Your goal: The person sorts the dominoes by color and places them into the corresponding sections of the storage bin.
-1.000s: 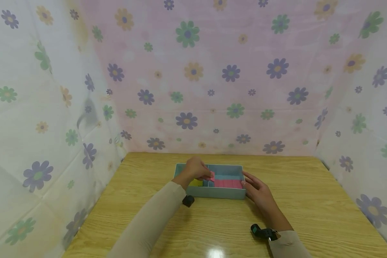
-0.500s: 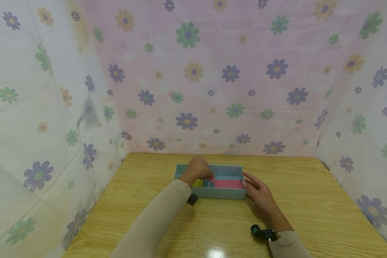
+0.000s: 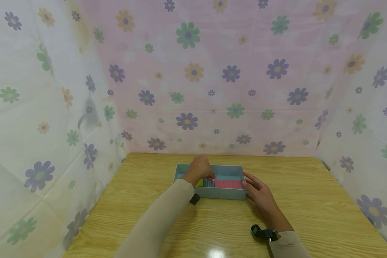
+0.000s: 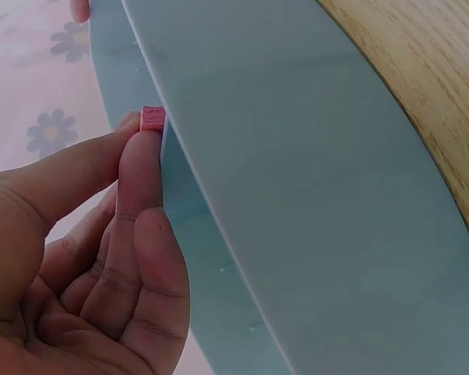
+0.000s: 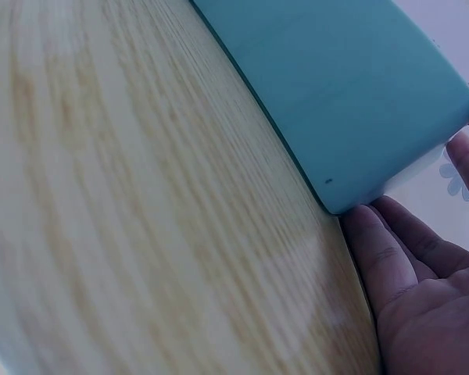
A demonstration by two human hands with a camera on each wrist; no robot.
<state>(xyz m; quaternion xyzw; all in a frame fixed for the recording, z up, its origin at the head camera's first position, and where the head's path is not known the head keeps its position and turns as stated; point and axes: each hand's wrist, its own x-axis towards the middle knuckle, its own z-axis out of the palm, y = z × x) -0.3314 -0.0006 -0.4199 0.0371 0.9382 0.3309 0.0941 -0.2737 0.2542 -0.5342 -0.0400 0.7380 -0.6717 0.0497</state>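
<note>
A shallow pale blue-green box (image 3: pixel 219 193) with compartments stands on the table. My left hand (image 3: pixel 200 169) reaches over it and pinches a small pink block (image 4: pixel 153 118) between thumb and fingertip, just inside the rim in the left wrist view. Beneath the fingertips, to the right, a row of pink blocks (image 3: pixel 229 184) lies along the near wall of the right compartment. Something yellow (image 3: pixel 200 183) shows in the left compartment, partly hidden by my left wrist. My right hand (image 3: pixel 259 195) touches the box's right end, its fingers (image 5: pixel 379 254) extended against the outside.
The wood-grain table (image 3: pixel 225 222) extends around the box. Flower-printed cloth (image 3: pixel 219 89) hangs behind and on both sides. A black wrist device (image 3: pixel 263 233) sits on my right wrist, and another (image 3: pixel 195 199) shows below my left wrist.
My left hand has shifted slightly right and lowered the pink block from above the compartments to beside the row's left end. The right hand and the box have stayed put.
</note>
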